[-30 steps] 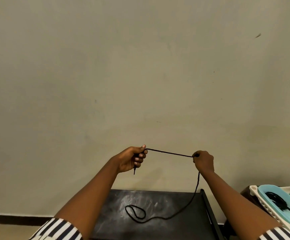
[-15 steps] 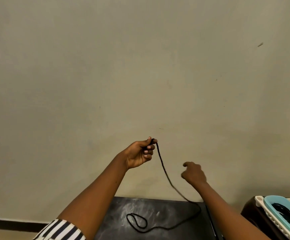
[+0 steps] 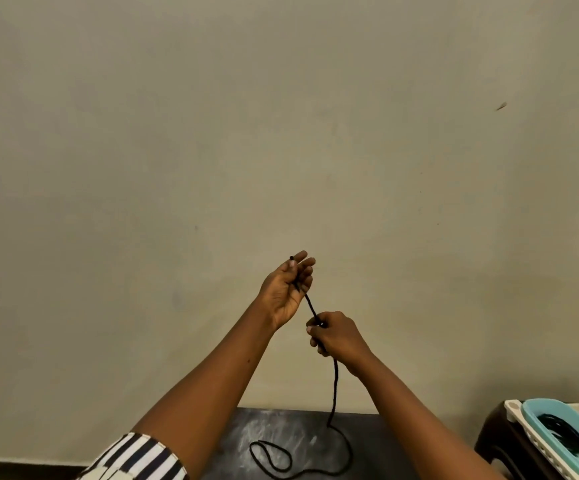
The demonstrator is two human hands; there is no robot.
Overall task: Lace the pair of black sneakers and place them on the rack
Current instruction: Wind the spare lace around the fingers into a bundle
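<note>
left hand point(image 3: 286, 289) pinches black shoelace point(image 3: 333, 393) tip | right hand point(image 3: 336, 336) grips it just below | risk: loose end snags on table point(image 3: 367, 441), knots

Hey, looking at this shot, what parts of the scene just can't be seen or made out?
Head view only:
- Sneakers and rack: outside the frame.
- Black lace: passes out of sight inside the right hand.
- Dark surface: cut off by the bottom edge.
- Dark item in the blue basket: too small to identify.
</note>
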